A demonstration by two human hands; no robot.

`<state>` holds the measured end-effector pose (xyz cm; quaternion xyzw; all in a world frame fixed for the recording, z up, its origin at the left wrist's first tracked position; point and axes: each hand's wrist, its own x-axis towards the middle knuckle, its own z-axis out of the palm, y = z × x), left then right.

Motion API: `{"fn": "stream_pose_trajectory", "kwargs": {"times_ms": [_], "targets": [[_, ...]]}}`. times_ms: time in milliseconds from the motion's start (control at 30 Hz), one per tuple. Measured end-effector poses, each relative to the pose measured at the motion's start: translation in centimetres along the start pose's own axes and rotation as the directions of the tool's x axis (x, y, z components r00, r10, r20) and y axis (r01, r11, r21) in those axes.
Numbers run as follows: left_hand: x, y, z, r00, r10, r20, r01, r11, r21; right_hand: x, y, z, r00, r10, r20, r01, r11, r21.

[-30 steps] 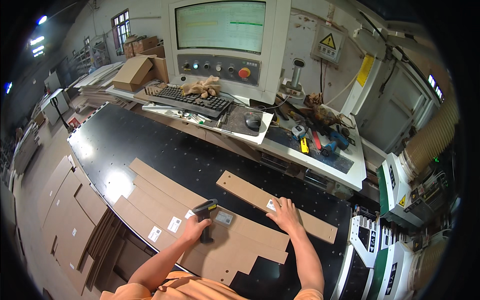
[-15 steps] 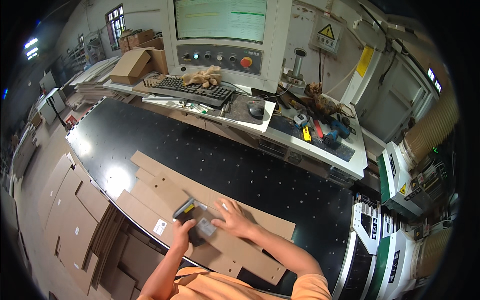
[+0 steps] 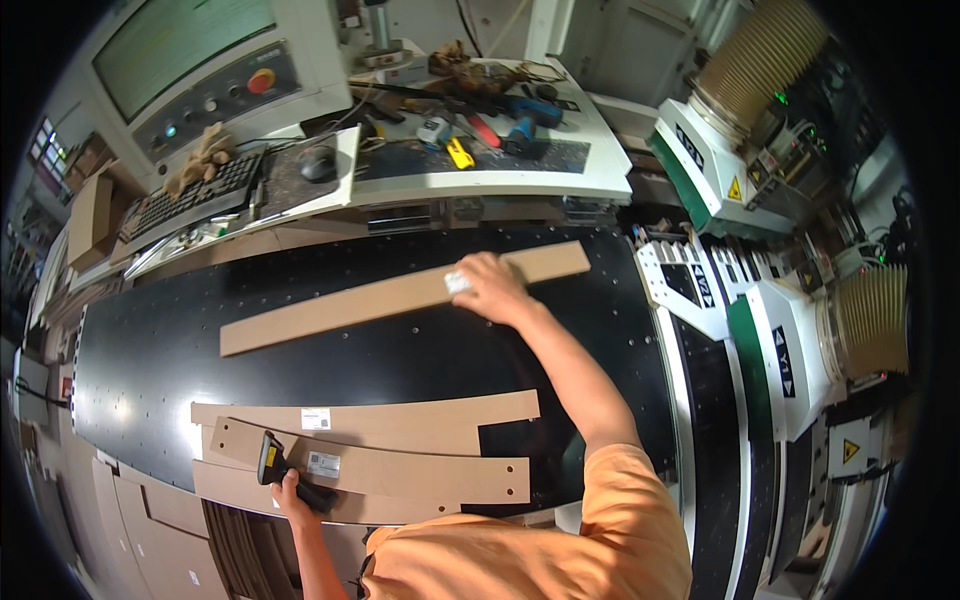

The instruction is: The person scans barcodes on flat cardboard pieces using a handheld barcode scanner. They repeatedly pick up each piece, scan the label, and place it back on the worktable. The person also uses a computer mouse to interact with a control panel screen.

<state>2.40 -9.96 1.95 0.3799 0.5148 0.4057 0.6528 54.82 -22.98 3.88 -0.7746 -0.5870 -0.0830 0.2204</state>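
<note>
My left hand [image 3: 292,497] is closed around the grip of a black handheld barcode scanner [image 3: 270,460] with a yellow sticker. The scanner is over a brown board with drilled holes [image 3: 430,474], which bears a white label [image 3: 323,463]. That board overlaps other brown boards [image 3: 410,418] at the near edge of the black table. Farther off, a long narrow board strip [image 3: 350,309] slants across the tabletop. My right hand [image 3: 490,285] grips it right of its middle, fingers bent over it beside a white label; the undersides of the fingers are hidden.
Beyond the black table [image 3: 410,365] stands a bench with a keyboard [image 3: 190,203], a mouse [image 3: 318,164], a yellow cutter [image 3: 460,152] and other tools. White machine heads with hoses [image 3: 785,350] flank the right side. Stacked boards [image 3: 150,520] lie at lower left.
The narrow strip has moved from beside the near boards to the far part of the table, with my right hand on it. My left hand still holds the scanner. The view has swung right.
</note>
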Motion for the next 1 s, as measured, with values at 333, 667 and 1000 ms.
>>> {"fn": "stream_pose_trajectory", "kwargs": {"times_ms": [333, 667, 1000], "targets": [[1.6, -0.8, -2.0, 0.985, 0.081, 0.153, -0.081, 0.997, -0.005, 1.3, -1.2, 4.4, 0.592, 0.635, -0.496, -0.613, 0.755, 0.234], [1.8, -0.1, -2.3, 0.98, 0.042, 0.194, -0.059, 0.995, 0.086, 5.1, 2.8, 6.8, 0.476, 0.741, -0.475, -0.675, 0.653, 0.342], [1.7, 0.3, -1.5, 0.992, 0.104, 0.074, -0.112, 0.987, 0.116, 0.3, 9.3, 4.0, 0.541, 0.678, -0.498, -0.617, 0.722, 0.312]]}}
